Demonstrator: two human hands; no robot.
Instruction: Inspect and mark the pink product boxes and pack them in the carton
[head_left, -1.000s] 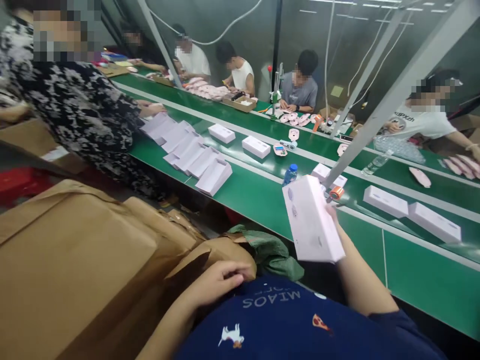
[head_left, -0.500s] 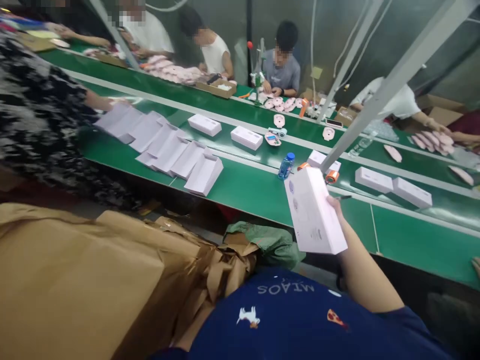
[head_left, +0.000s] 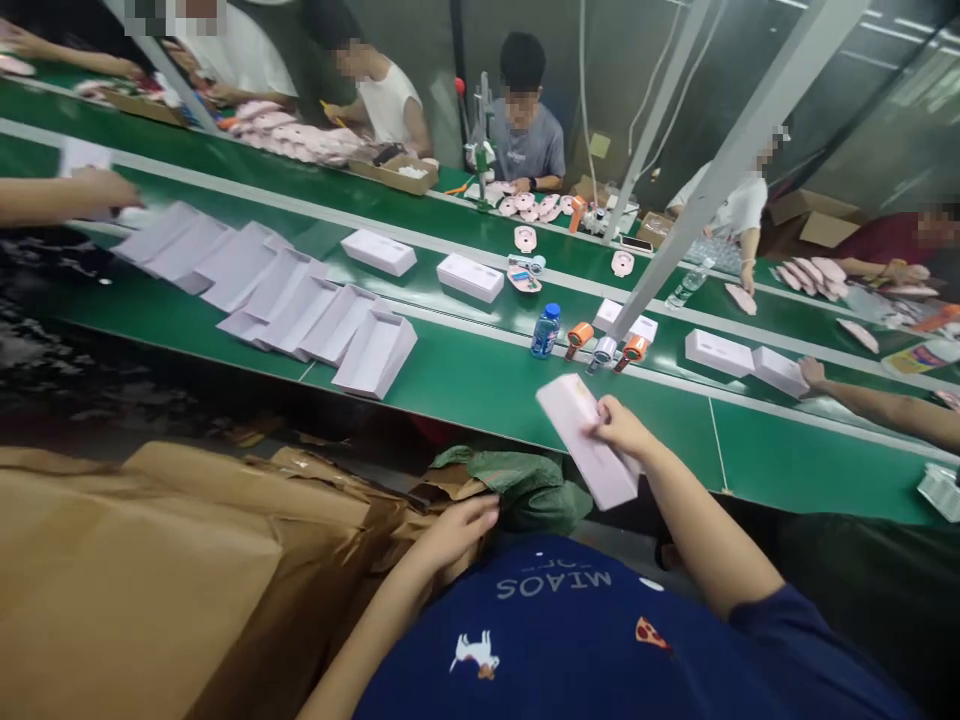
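Note:
My right hand grips a white cardboard box by its edge, held tilted above the near edge of the green table. Empty, with its fingers stretched out, my left hand is low in front of my body, beside brown wrapping paper and a green sack. Beyond the held box, small orange handheld fans and a grey one stand on the table, near a blue-capped bottle.
Open white box trays overlap in a row at left. Closed white boxes lie along the belt. A co-worker's hand touches one at right. A slanted metal post crosses the view. Large brown paper fills the lower left.
My right hand has turned the box and brought it slightly lower. My left hand has come into view. A co-worker's hand now reaches a box at right, and the grey fan shows beside the orange ones.

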